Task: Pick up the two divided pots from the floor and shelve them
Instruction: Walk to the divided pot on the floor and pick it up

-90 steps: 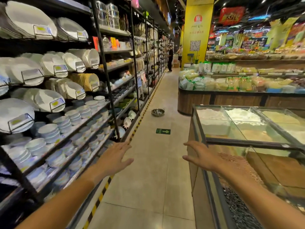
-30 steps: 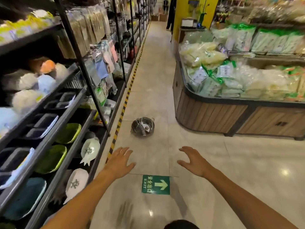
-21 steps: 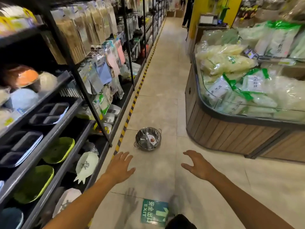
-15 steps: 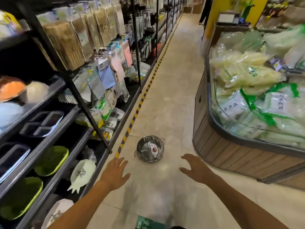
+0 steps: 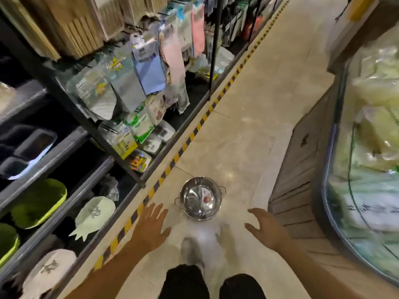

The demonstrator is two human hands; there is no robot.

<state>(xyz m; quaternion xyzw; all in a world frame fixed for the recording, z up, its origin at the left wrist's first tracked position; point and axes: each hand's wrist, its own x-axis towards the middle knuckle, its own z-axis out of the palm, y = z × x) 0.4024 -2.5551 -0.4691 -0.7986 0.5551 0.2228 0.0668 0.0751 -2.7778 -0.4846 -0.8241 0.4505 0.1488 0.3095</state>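
You have closed most of the distance to the pot (image 5: 200,200): half a second ago it sat well ahead of your hands, and now it lies on the floor (image 5: 248,134) just beyond your fingertips, roughly between the two hands. That puts you at the end of the approach, with the pickup not yet begun.

Your left hand (image 5: 151,227) is spread open, holding nothing, with the pot just ahead and to its right. Your right hand (image 5: 266,230) is also open and empty, the pot ahead and to its left.

Inside the steel pot you can see a divider and a small round red thing on one side, perhaps a sticker. Only one pot is plain here; whether a second is nested in it cannot be told.
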